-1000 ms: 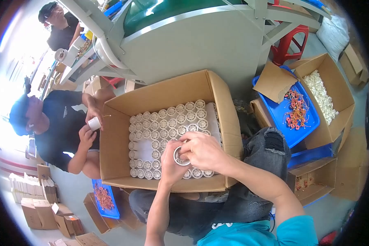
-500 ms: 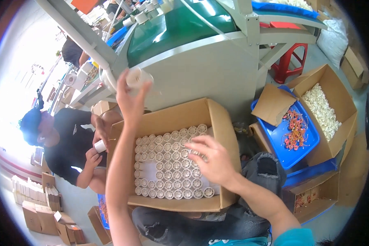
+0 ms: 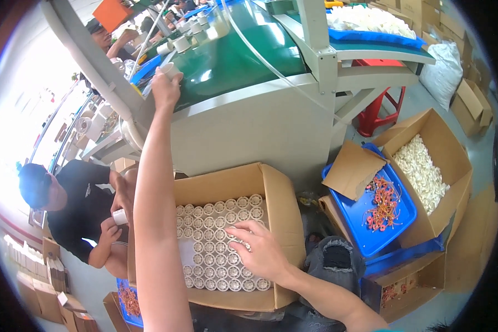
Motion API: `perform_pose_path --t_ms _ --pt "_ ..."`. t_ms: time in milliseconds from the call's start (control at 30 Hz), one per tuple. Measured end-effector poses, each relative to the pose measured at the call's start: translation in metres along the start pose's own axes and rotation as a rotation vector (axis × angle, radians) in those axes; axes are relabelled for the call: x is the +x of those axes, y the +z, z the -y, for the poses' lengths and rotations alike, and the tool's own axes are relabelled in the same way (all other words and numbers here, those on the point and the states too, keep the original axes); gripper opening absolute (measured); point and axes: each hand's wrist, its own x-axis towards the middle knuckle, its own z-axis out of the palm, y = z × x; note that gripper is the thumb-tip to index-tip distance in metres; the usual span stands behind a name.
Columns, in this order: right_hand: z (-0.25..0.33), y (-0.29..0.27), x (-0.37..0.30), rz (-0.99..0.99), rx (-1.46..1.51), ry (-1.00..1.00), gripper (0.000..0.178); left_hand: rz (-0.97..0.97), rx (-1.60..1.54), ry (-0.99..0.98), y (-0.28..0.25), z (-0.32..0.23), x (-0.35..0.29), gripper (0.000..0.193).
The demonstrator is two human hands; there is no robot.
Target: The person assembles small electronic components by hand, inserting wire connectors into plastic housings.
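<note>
My left arm stretches far forward, and my left hand [image 3: 165, 91] grips a white plastic cup-shaped part [image 3: 170, 70] at the near edge of the green conveyor belt [image 3: 232, 63]. Below, a cardboard box [image 3: 285, 232] stands in front of my lap, filled with rows of round white plastic parts [image 3: 222, 259]. Over the right side of these rows hovers my right hand [image 3: 260, 254], thumb and fingers apart, the fingertips close to the tops of the parts. Whether they touch one is unclear. My left forearm covers the box's left side.
At left a seated co-worker [image 3: 83, 205] holds a white cylinder [image 3: 120, 217]. To the right lie a blue tray [image 3: 348, 221] with red-and-orange wired pieces [image 3: 383, 205] and a carton of small white pieces [image 3: 420, 171]. White cups [image 3: 181, 44] stand farther along the belt.
My left hand has moved forward with the white cup-shaped part, from above the box's far side to the belt's edge. My right hand stays over the rows. The view has shifted.
</note>
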Motion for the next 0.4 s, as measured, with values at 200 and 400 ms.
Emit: perform_pose_path --t_ms 200,400 --pt "-0.003 -0.001 0.000 -0.047 0.001 -0.020 0.030 -0.360 -0.119 0.204 -0.033 -0.059 -0.032 0.060" --pt "-0.011 -0.005 0.003 0.122 -0.036 0.214 0.035 -0.122 -1.133 0.373 -0.152 -0.194 -0.168 0.059"
